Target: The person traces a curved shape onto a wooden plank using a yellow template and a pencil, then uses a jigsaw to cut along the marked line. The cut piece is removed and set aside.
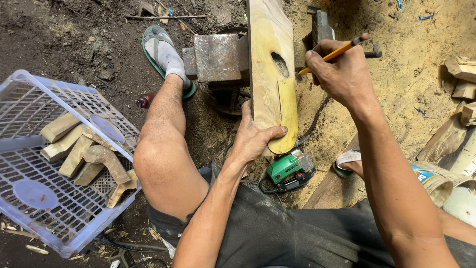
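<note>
Pinching a yellow pencil (333, 52), the fingers (317, 49) of the right hand (342, 74) are closing tightly around its shaft, with the tip pointing down toward the right edge of a wooden plank (267, 54) and the red end sticking up to the right. The left hand (255, 136) is gripping the near end of that plank, thumb lying across its face and the other fingers wrapping around the left edge, so this hand is closed on the wood too. The plank is standing clamped in a rusty metal vise (215, 57), running away from the person, with an oval hole in its face and a curved line drawn below the hole. Just under the plank's near end a green power tool (287, 168) is lying on the sawdust-covered ground (411, 74), its black cord trailing toward the person's dark shorts (287, 238). The person's left leg is stretching out beside the vise, the foot resting in a green sandal (158, 49). Well off to the left, a white plastic crate (44, 198) is sitting on dark soil, holding several cut wooden blocks (94, 159). More wood offcuts (463, 79) are lying at the far right.
</note>
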